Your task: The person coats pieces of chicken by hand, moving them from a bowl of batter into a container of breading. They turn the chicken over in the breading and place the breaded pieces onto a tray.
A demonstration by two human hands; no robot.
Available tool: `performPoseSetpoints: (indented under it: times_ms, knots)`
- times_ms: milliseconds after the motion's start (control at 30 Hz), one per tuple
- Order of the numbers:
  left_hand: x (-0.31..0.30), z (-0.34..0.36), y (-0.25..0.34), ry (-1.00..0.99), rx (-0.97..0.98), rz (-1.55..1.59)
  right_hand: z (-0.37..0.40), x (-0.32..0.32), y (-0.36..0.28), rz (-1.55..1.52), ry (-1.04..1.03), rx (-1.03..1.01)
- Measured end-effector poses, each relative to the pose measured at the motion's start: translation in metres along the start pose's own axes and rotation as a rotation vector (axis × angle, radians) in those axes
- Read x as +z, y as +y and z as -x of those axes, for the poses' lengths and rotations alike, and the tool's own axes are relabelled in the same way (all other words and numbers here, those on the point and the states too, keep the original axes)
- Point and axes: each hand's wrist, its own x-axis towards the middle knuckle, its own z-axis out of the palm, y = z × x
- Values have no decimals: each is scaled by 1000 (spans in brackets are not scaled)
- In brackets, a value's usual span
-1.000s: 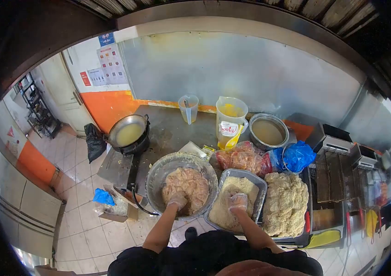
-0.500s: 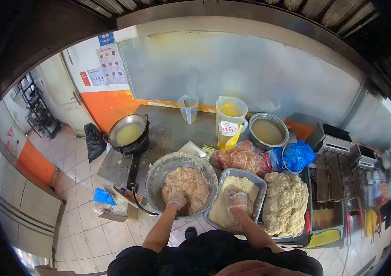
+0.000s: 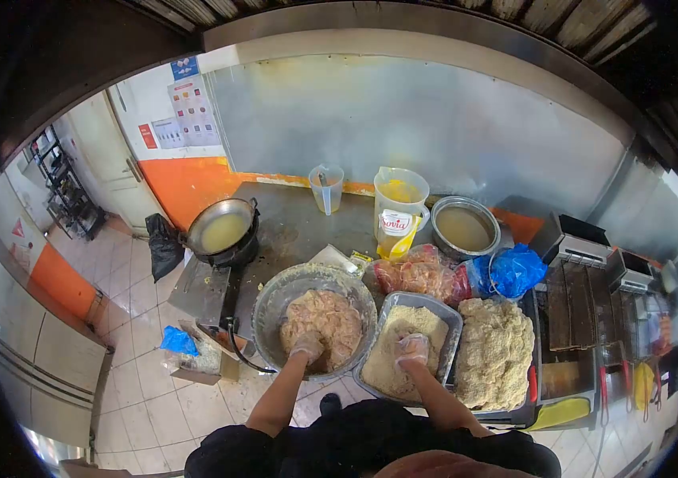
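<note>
My left hand, in a thin clear glove, rests in a large round metal bowl filled with pale raw chicken pieces, fingers curled on a piece. My right hand, also gloved, presses into a grey tray of breadcrumb flour, fingers closed on the coating or something buried in it. To the right lies a heap of breaded pieces in a dark tray.
Behind stand a measuring jug, an oil jug, a metal basin of brownish liquid, bagged chicken, a blue bag. A wok sits left. Fryers stand right. Tiled floor lies below left.
</note>
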Motion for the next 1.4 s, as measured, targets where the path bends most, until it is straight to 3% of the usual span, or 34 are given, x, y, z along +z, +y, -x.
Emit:
performPoseSetpoints:
  times_ms: [167,267,500,567,600,667,800,867,1100,1267,1300,1367,1400]
  knots:
    - [0,-1,0,-56,-22,75,-5,25,17,137,37,-39]
    - [-2,2,2,-32,60,-49,-53,140,92,-842,232,-64]
    - [8,-3,-6,-32,-65,120,-48,124,82,-453,300,-142]
    - [14,-8,-10,-27,-24,93,-40,106,75,-421,79,22]
    - [10,-7,-7,-26,-24,93,-31,83,63,-421,79,21]
    - [-1,-2,1,-72,-11,33,-8,25,25,-10,-47,5]
    - [26,-19,-20,-23,17,52,-13,39,35,-171,-24,33]
    - [22,-13,-16,-1,30,33,0,0,4,57,-99,38]
    - [-1,2,0,17,46,-34,-14,54,39,-140,44,11]
    - [-6,5,5,-36,-39,109,-4,22,14,97,145,-81]
    - [-5,2,4,-30,-32,103,-14,41,26,93,155,-80]
    - [3,-3,-2,-23,29,-9,-46,115,74,-649,192,-87]
    - [4,-4,-2,-15,32,-11,-48,118,76,-650,198,-94]
